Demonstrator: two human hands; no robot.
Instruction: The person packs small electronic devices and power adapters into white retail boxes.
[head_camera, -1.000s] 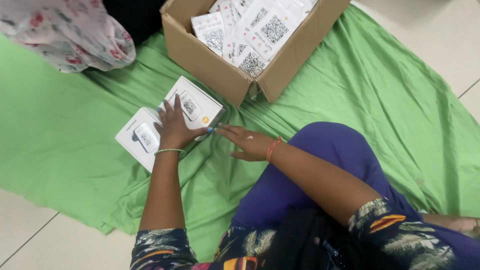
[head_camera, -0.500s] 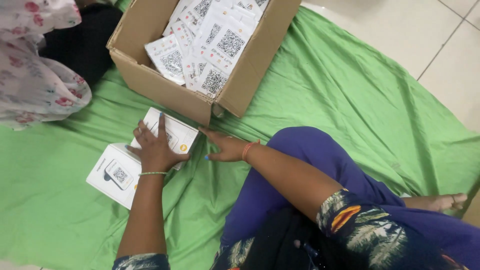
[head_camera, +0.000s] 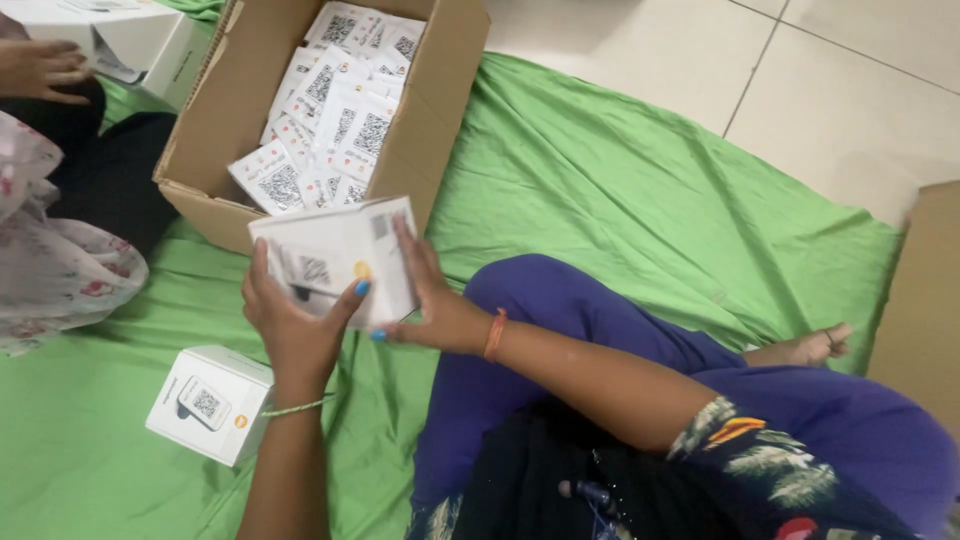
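I hold a small white box (head_camera: 335, 255) up in front of me with both hands. My left hand (head_camera: 292, 325) grips its lower left side, thumb across the front. My right hand (head_camera: 432, 300) supports its right side, fingers along the edge. A second white box (head_camera: 208, 402) of the same kind lies on the green cloth (head_camera: 620, 190) just left of my left forearm. Behind the held box stands an open cardboard carton (head_camera: 425, 130) filled with several white printed cards (head_camera: 330, 120).
Another person sits at the left in a floral garment (head_camera: 55, 270), one hand (head_camera: 40, 70) on a white box (head_camera: 130, 40) at the top left. A cardboard panel (head_camera: 920, 300) rises at the right edge. Pale floor tiles (head_camera: 800, 90) lie beyond the cloth.
The white box that my left hand pressed on the cloth has been lifted off it and is now held in both hands. The view has shifted so the carton sits higher and left.
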